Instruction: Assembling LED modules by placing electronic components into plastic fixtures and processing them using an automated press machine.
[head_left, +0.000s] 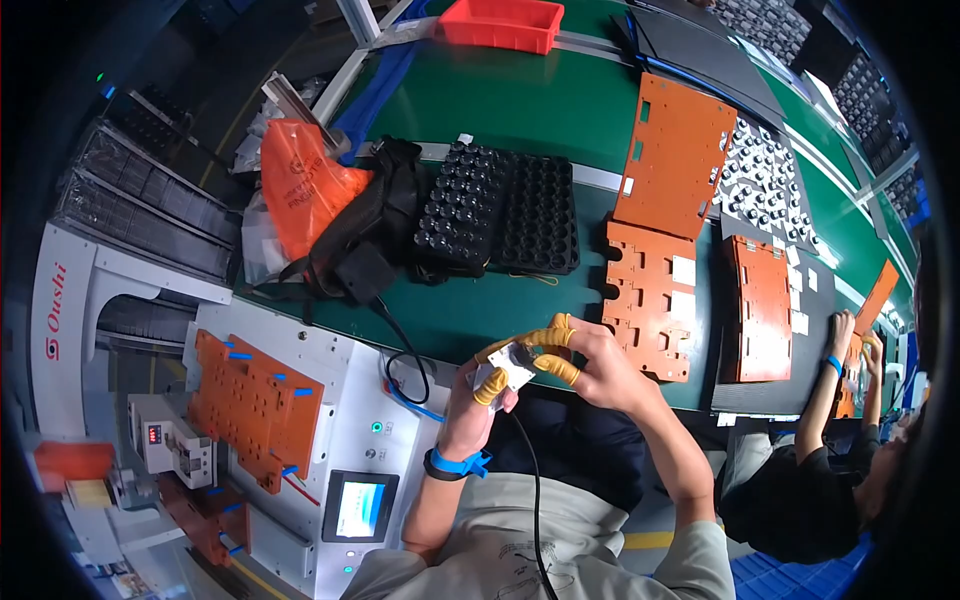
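Close in front of my body, my left hand (470,415) grips a small white plate-like part (508,373) with its yellow-covered thumb and fingers. A blue strap circles that wrist. My right hand (605,370) reaches in from the right, its yellow-covered fingers bent around a small dark piece on the part's far side. Whether the dark piece is fixed to the white part I cannot tell, since fingers cover much of it. Beyond my hands, two black trays with round pockets (460,212) lie side by side on the green table (440,325).
Left of the trays sit a black bag (385,215) and an orange plastic bag (305,190). Orange perforated plates (650,290) lie on the right. A white machine with a screen (360,507) is at lower left. Another person (810,480) works at far right. A red bin (500,25) stands behind.
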